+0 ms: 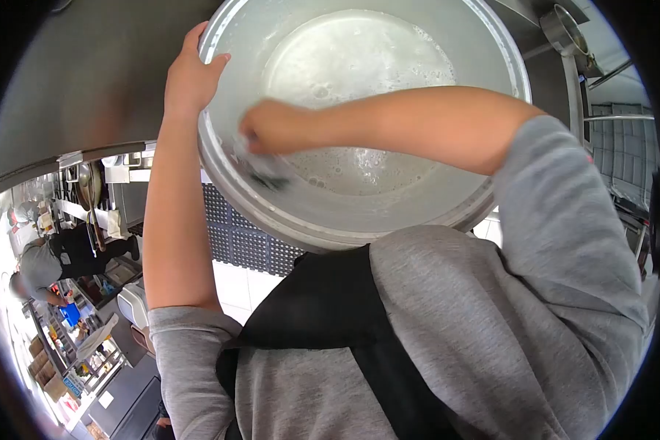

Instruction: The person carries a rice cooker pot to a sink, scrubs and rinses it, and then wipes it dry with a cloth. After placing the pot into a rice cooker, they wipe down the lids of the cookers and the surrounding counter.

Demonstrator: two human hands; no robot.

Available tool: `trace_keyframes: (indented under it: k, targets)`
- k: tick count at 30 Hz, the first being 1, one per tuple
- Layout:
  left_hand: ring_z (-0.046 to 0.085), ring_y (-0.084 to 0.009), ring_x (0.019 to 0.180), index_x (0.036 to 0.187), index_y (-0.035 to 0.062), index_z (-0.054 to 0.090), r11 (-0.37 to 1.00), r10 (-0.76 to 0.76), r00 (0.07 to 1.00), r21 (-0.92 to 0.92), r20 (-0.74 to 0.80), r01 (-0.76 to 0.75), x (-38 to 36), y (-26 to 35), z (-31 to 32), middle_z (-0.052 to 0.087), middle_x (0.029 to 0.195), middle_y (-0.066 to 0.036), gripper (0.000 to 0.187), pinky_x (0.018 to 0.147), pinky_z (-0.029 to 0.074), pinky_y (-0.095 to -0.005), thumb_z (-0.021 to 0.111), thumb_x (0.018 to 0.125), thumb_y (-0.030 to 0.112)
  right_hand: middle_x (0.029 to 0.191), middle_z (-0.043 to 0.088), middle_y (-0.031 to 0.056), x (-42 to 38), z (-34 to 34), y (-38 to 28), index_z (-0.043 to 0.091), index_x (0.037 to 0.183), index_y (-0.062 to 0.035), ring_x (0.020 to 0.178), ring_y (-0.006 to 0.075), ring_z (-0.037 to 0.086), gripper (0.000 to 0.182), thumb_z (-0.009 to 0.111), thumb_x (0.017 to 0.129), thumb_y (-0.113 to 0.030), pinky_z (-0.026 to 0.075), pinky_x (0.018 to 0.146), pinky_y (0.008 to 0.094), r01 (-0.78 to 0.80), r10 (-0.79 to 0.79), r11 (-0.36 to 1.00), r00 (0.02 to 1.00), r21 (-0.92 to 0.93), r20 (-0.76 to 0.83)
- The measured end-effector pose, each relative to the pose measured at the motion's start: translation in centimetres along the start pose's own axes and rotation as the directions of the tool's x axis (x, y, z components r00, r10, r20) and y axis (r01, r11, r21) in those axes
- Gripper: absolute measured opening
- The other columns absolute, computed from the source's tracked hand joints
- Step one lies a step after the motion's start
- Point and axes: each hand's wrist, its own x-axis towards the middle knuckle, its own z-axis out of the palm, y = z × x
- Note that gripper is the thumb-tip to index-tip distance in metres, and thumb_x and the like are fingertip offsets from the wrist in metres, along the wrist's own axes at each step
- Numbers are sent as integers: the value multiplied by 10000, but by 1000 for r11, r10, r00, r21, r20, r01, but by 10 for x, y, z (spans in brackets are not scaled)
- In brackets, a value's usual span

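Here, left hand (pixel 191 77) gripping pot (pixel 447 198) rim, right hand (pixel 271 128) inside, scrubbing pad (pixel 260 169)

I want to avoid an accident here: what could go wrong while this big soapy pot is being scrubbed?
1. The left hand grips only the rim of the large metal pot. The pot looks wet, so it might slip or tip.
2. Soapy water lies inside; it could spill onto the black floor mat and pale floor, making them slippery.
3. The right hand presses a scrubbing pad against the inner wall; a hard push could shift the pot.
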Motion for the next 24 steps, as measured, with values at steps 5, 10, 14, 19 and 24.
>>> trace_keyframes:
  k: [5, 10, 14, 19, 24]
  targets:
    - [604, -323, 1079, 1391, 180, 399, 998, -52, 999, -29, 16, 52, -2, 7, -2, 617, 1203, -162, 631, 921, 470, -384, 657, 821, 257, 681, 626, 192, -52, -3, -21, 633, 702, 8, 612, 351, 599, 178, 665, 718, -167, 466, 619, 448, 164, -19, 969, 793, -183, 609]
    - [608, -281, 1080, 1390, 180, 405, 999, -31, 999, -11, 17, 31, 3, -3, 0, 615, 1212, -139, 638, 923, 460, -372, 669, 815, 257, 628, 609, 196, 25, -5, 17, 635, 722, 11, 638, 340, 624, 194, 682, 706, -176, 477, 644, 459, -165, 183, 974, 977, 155, -112]
    - [610, -286, 1076, 1391, 182, 405, 999, -33, 999, -24, 28, 33, 2, 2, -2, 613, 1214, -143, 637, 922, 461, -377, 669, 816, 256, 757, 642, 212, -4, 8, 0, 640, 766, 12, 752, 334, 649, 179, 686, 720, -154, 495, 690, 418, -95, 114, 986, 983, -133, 142]
    - [607, -297, 1081, 1389, 182, 405, 999, -47, 999, 1, 23, 47, 1, 2, -2, 610, 1218, -152, 635, 920, 462, -383, 669, 817, 254, 810, 646, 204, -13, 18, 10, 638, 837, 15, 773, 356, 633, 225, 688, 719, -170, 487, 708, 428, -88, 89, 996, 994, -32, 60]
    - [611, -303, 1077, 1387, 186, 408, 999, -35, 999, -4, 22, 35, 2, 1, -2, 612, 1213, -155, 636, 923, 465, -382, 672, 812, 253, 802, 641, 202, -16, 15, 0, 636, 838, 16, 767, 370, 622, 217, 676, 716, -159, 483, 701, 432, -160, 160, 987, 987, -16, 17]
